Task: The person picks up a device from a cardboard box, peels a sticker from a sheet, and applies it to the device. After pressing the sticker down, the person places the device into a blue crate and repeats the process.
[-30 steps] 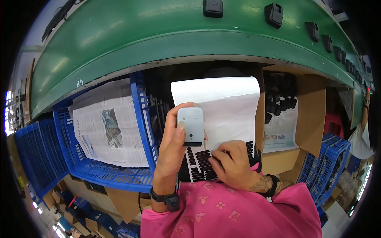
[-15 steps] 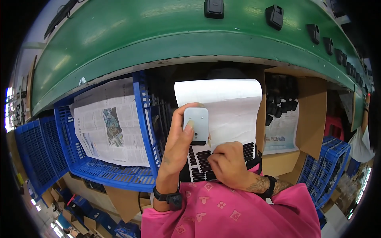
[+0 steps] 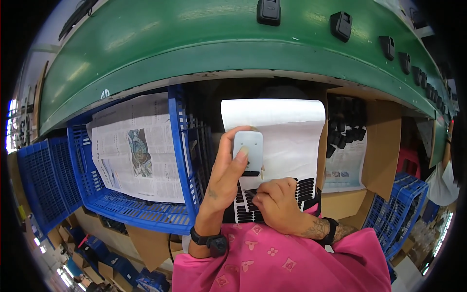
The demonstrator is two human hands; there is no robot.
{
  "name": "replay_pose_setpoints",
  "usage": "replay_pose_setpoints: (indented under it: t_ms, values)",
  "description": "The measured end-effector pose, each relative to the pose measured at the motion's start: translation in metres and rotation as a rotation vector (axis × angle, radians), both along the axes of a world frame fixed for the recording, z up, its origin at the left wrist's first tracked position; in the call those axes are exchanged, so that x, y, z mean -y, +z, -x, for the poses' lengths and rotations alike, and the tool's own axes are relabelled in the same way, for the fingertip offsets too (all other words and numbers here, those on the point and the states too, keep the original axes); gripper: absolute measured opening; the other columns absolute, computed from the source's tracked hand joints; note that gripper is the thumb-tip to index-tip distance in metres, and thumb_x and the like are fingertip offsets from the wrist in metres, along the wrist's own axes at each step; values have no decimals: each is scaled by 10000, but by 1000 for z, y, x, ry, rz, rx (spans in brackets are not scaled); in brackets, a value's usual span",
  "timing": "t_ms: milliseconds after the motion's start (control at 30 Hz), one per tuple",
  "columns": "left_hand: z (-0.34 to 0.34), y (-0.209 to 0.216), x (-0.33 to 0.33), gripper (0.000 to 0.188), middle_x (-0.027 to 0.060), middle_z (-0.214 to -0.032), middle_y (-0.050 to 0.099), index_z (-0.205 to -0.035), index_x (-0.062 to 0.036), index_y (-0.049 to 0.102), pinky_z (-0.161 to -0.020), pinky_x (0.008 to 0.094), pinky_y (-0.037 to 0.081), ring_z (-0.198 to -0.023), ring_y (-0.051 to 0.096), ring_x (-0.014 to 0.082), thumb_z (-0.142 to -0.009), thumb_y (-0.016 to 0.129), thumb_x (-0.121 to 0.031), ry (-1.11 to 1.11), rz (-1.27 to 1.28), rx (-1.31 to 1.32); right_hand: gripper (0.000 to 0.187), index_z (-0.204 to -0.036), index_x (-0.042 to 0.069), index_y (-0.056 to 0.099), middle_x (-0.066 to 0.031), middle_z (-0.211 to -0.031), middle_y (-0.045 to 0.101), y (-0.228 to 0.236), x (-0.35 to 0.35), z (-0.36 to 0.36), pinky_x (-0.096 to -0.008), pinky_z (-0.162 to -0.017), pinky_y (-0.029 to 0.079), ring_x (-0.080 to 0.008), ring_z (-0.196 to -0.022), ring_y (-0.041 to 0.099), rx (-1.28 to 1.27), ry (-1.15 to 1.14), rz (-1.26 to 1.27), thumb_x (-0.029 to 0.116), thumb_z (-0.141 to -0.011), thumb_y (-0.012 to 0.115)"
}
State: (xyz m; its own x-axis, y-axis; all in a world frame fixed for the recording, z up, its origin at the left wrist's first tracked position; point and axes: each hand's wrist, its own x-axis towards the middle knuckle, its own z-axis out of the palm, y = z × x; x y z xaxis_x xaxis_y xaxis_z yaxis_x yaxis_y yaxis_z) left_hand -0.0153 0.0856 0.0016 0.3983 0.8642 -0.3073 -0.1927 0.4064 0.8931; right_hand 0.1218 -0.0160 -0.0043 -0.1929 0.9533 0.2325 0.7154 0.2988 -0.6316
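My left hand (image 3: 224, 177) grips a light grey, flat, rounded device (image 3: 249, 151) with a black strip at its near end, the thumb lying across its face. Below and to the right of it, the closed fingers of my right hand (image 3: 277, 202) pinch a small black sticker (image 3: 250, 192) at the sticker sheet. That white sheet (image 3: 296, 151) lies over my lap, its far end curled over. Rows of elongated black stickers (image 3: 306, 189) cover its near part, some hidden by my hands.
At left, a blue plastic crate (image 3: 180, 146) contains newspaper (image 3: 116, 146). A cardboard box (image 3: 384, 141) with small black parts (image 3: 343, 129) stands at right. Ahead runs a green bench (image 3: 194, 44) bearing black cradle-shaped units (image 3: 342, 26). Another blue crate (image 3: 396, 209) is at the lower right.
The grey device and both hands appear slightly further right, as the whole view has shifted a little. My right fingertips now show a tilted black sticker.
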Motion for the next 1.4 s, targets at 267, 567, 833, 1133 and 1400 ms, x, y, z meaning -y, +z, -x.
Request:
replay_pose_setpoints:
  t_ms: [267,567,833,1133,1400]
  values:
    - [-2,-6,1,560,137,-1038,552,-1330,-22,341,-745,323,487,-812,595,195,-935,518,-377,14,-7,11,197,-849,67,560,-80,-960,522,20,-10,-33,-410,-804,347,-287,-908,477,-32,-141,72,-12,-702,665]
    - [-8,10,2,538,137,-1032,554,-1313,-17,366,-721,315,480,-776,588,194,-911,536,-331,42,-15,-61,144,-887,4,534,-112,-827,565,18,-24,-56,-343,-641,434,-267,-731,548,-87,-326,70,-42,-802,639]
    - [-7,14,6,436,91,-1108,553,-1276,-18,439,-856,280,458,-977,545,152,-921,561,-239,-6,-97,-179,163,-904,-3,551,-86,-808,560,13,-25,-57,-272,-542,415,-152,-628,528,-270,-528,186,17,-813,685]
    - [-16,24,13,454,85,-1067,585,-1269,-9,472,-844,272,449,-955,548,144,-893,603,-226,-120,-26,-142,142,-899,-6,570,-56,-776,519,12,-37,-66,-241,-506,389,-102,-577,475,-330,-639,190,13,-816,683]
    - [-19,13,16,456,116,-1027,593,-1299,-14,398,-758,275,508,-847,604,158,-912,561,-191,-135,-129,-201,135,-878,-9,581,-61,-799,543,5,-29,-67,-232,-541,415,-111,-615,512,-251,-553,118,25,-812,694]
